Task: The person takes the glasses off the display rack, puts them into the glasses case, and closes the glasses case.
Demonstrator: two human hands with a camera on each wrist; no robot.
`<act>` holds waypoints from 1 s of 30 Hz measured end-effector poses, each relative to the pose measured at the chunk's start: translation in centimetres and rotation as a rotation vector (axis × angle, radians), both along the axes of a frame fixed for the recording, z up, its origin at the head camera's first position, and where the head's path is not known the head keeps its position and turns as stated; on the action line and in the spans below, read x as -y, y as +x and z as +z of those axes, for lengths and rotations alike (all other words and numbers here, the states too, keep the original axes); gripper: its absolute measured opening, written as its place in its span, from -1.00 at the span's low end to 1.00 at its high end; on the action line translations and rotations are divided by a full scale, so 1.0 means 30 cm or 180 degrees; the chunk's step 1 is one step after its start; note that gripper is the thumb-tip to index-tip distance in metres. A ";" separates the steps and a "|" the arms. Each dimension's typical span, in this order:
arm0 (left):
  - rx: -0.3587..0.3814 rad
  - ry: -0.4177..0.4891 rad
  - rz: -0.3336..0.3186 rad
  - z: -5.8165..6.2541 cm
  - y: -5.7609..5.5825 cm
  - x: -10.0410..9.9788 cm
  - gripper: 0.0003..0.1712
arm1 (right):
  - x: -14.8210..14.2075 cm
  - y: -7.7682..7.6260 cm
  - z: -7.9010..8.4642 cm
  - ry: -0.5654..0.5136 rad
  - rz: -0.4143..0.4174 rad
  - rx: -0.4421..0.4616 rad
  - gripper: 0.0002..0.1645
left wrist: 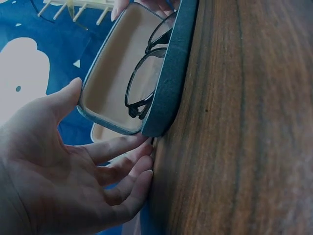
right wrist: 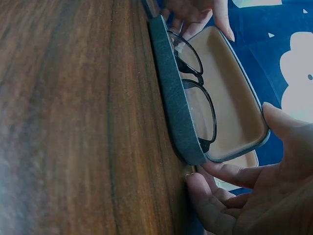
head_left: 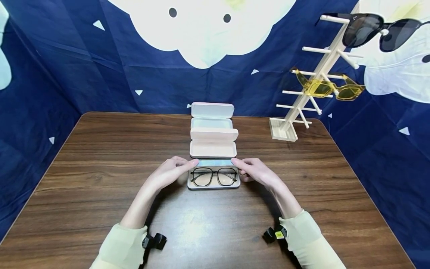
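Note:
A blue-grey glasses case lies on the table in front of me, its lid partly raised. Black-framed eyeglasses rest inside it, lenses facing me. My left hand holds the left end of the lid. In the left wrist view, the thumb of that hand is on the lid's rim and the index finger is by the hinge corner. At the right end, my right hand holds the lid likewise. The right wrist view shows its thumb on the rim and its fingers low behind the case.
Just behind stand two more opened cases, a pink one and a pale blue-white one. A white rack at the back right carries yellow sunglasses and black sunglasses. A blue patterned cloth hangs beyond the wooden table.

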State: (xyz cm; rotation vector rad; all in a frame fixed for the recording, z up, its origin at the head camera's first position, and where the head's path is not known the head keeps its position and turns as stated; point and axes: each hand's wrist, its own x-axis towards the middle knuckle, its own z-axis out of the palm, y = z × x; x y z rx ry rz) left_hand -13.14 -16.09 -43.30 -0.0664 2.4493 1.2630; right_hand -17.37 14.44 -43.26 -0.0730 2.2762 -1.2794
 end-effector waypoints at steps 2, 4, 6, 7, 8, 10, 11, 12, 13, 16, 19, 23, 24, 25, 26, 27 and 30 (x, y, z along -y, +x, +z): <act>-0.0047 0.0004 -0.0036 0.003 0.003 -0.001 -0.08 | -0.001 0.000 0.001 -0.0006 0.0016 -0.0011 -0.27; -0.0076 0.0006 -0.0057 0.006 0.006 -0.002 -0.11 | -0.001 0.001 0.002 0.0000 0.0034 -0.0030 -0.26; -0.0079 -0.0010 -0.0083 0.010 0.007 -0.002 -0.13 | -0.004 0.001 0.002 -0.0003 0.0054 -0.0050 -0.27; -0.0067 -0.0012 -0.0091 0.011 0.008 -0.002 -0.13 | -0.005 0.001 0.002 0.0002 0.0069 -0.0061 -0.28; -0.0047 -0.0003 -0.0085 0.012 0.009 -0.002 -0.13 | -0.007 0.002 0.003 0.0009 0.0085 -0.0074 -0.28; -0.0006 0.0020 -0.0091 0.016 0.010 -0.001 -0.11 | -0.011 0.004 0.003 0.0021 0.0111 -0.0098 -0.30; 0.0005 0.0025 -0.0098 0.016 0.010 0.000 -0.11 | -0.012 0.005 0.004 0.0026 0.0118 -0.0111 -0.31; 0.0018 0.0032 -0.0097 0.016 0.009 0.000 -0.10 | -0.013 0.007 0.005 0.0027 0.0129 -0.0122 -0.32; 0.0026 0.0045 -0.0096 0.016 0.009 0.000 -0.10 | -0.015 0.008 0.007 0.0027 0.0146 -0.0132 -0.33; 0.0026 0.0077 -0.0091 0.014 0.009 0.000 -0.11 | -0.017 0.010 0.011 0.0033 0.0191 -0.0169 -0.36; -0.0004 0.0102 -0.0087 0.013 0.013 -0.002 -0.15 | -0.017 0.008 0.009 0.0047 0.0285 -0.0211 -0.37; -0.0023 0.0103 -0.0077 0.011 0.020 -0.004 -0.15 | -0.018 0.008 0.001 0.0039 0.0365 -0.0236 -0.38; -0.0020 0.0099 -0.0075 0.010 0.022 -0.004 -0.13 | -0.018 0.010 0.000 0.0038 0.0366 -0.0235 -0.38; -0.0010 0.0096 -0.0065 0.009 0.024 -0.005 -0.11 | -0.018 0.010 -0.002 0.0018 0.0359 -0.0231 -0.38; 0.0000 0.0090 -0.0056 0.008 0.026 -0.005 -0.09 | -0.019 0.012 -0.003 0.0021 0.0343 -0.0221 -0.37; 0.0007 0.0088 -0.0051 0.008 0.027 -0.007 -0.08 | -0.019 0.014 -0.004 0.0025 0.0324 -0.0211 -0.36; 0.0021 0.0072 -0.0043 0.008 0.031 -0.011 -0.04 | -0.019 0.017 -0.008 0.0038 0.0282 -0.0187 -0.34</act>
